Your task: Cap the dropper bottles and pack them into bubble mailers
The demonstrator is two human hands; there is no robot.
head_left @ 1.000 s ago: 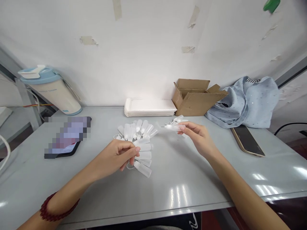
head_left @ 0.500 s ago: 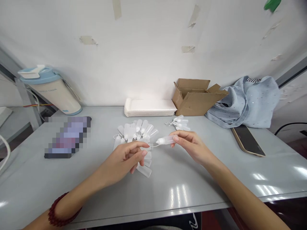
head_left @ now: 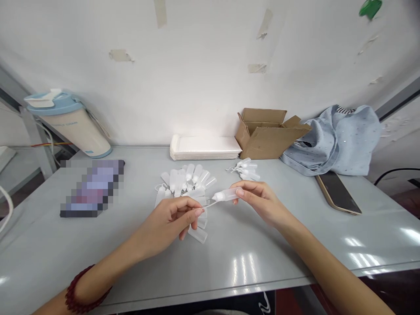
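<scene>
Between the thumb and fingers of my right hand [head_left: 254, 197] is the base of a small translucent dropper bottle [head_left: 226, 194]. It lies nearly level, its white tip towards the left. A thin white strap runs from the tip end to my left hand [head_left: 182, 214], whose thumb and forefinger pinch it. Behind and beneath my left hand a pile of similar dropper bottles [head_left: 188, 175] lies on the grey table [head_left: 144, 280], partly hidden by the hand. A smaller group of these bottles [head_left: 248, 168] rests just beyond my right hand.
A stack of white envelopes [head_left: 205, 148] and an open cardboard box [head_left: 274, 140] stand against the wall. To the right are a light blue bag [head_left: 348, 140] and a phone [head_left: 339, 192]. On the left are a tumbler [head_left: 75, 124] and a blurred-out phone-like object [head_left: 93, 188].
My left thumb and forefinger have come together on the bottle's strap. The bottle in my right hand has barely moved.
</scene>
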